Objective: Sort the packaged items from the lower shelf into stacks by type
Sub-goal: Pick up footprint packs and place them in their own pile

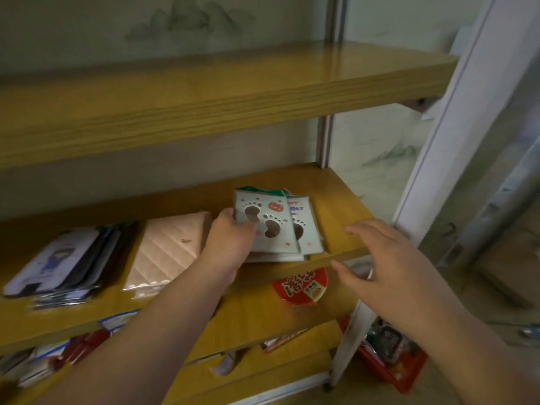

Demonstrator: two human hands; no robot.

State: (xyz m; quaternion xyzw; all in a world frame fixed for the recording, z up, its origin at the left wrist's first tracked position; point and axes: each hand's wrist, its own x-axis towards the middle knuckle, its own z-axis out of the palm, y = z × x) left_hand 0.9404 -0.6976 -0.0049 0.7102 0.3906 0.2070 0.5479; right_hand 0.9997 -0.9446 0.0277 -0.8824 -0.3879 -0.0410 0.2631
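Note:
My left hand (230, 238) grips the left edge of a pale green footprint-print packet (267, 223), which lies on top of a small stack of similar packets (306, 229) on the middle wooden shelf (342, 206). My right hand (388, 258) hovers open just right of that stack, at the shelf's front edge, fingers spread and holding nothing. Left of my left hand lies a pink quilted packet (166, 252). Further left is a stack of dark and white packets (64, 264).
A bare wooden shelf (204, 92) hangs above. On the shelf below sit a red round lid (301, 285) and several loose packets (58, 352). A red basket (394, 366) stands on the floor at right, beside the white frame post (438, 147).

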